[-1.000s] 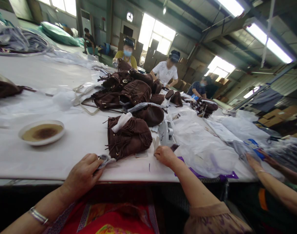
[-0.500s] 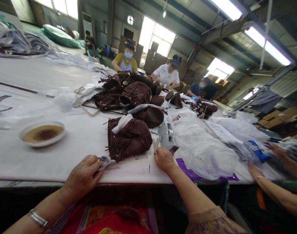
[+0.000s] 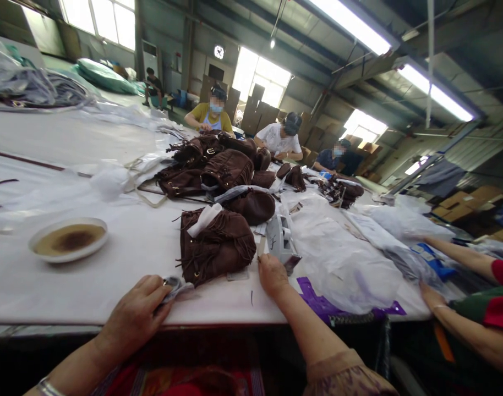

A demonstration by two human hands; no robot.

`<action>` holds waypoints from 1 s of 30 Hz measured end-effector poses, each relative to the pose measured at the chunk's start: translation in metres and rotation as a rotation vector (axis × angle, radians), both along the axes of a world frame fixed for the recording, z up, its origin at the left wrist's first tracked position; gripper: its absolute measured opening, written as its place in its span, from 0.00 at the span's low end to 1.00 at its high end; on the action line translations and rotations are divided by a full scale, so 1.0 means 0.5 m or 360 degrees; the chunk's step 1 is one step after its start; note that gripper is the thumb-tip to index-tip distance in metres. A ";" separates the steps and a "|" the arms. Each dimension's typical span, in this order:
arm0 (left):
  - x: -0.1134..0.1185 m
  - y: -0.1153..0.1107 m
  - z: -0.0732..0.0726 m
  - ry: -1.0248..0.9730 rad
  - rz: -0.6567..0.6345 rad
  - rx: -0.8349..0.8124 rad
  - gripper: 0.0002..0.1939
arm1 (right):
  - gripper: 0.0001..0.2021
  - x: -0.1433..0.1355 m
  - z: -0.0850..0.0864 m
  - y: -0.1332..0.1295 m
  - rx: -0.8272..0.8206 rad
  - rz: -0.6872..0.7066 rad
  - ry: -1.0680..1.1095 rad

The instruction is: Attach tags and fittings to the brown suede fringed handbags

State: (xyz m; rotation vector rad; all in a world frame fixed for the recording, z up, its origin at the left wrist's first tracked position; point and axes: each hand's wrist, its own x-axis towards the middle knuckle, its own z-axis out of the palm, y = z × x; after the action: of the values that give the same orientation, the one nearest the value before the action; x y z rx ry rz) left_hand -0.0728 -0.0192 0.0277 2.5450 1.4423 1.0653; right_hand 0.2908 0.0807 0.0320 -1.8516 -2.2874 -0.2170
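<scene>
My left hand [image 3: 138, 305] is closed on a crumpled grey cloth [image 3: 178, 287] near the table's front edge; something dark and shiny shows at its fingertips. My right hand [image 3: 273, 274] rests on the table, fingers bent together at a pale flat strip [image 3: 261, 245]; what they grip is hidden. Right beside it stands a grey tape dispenser [image 3: 279, 239]. Between my hands and a little beyond them lies a dark brown fringed bag [image 3: 218, 247] on its side, with a white paper roll [image 3: 204, 220] on top. Neither hand touches the bag.
A pile of brown bags [image 3: 227, 168] lies farther back. To the left is a white plate [image 3: 67, 240] with brownish contents. Clear plastic bags [image 3: 342, 258] and purple plastic [image 3: 317, 300] spread on the right, near a co-worker's arms [image 3: 462, 324]. Other people work across the table.
The view has tilted slightly upward, so the table sits lower in the picture. My hands keep their places by the bag. The co-worker's far arm on the right has reached farther forward.
</scene>
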 end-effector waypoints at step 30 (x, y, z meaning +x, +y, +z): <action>-0.005 0.000 -0.001 -0.0035 -0.0014 0.0018 0.07 | 0.19 -0.024 0.071 0.035 -0.0390 -0.0094 -0.0048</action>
State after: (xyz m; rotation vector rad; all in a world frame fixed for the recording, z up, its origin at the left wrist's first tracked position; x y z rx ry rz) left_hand -0.0756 -0.0193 0.0274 2.5365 1.4224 1.0994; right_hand 0.2787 0.0983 0.0676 -2.0455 -2.3725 0.0292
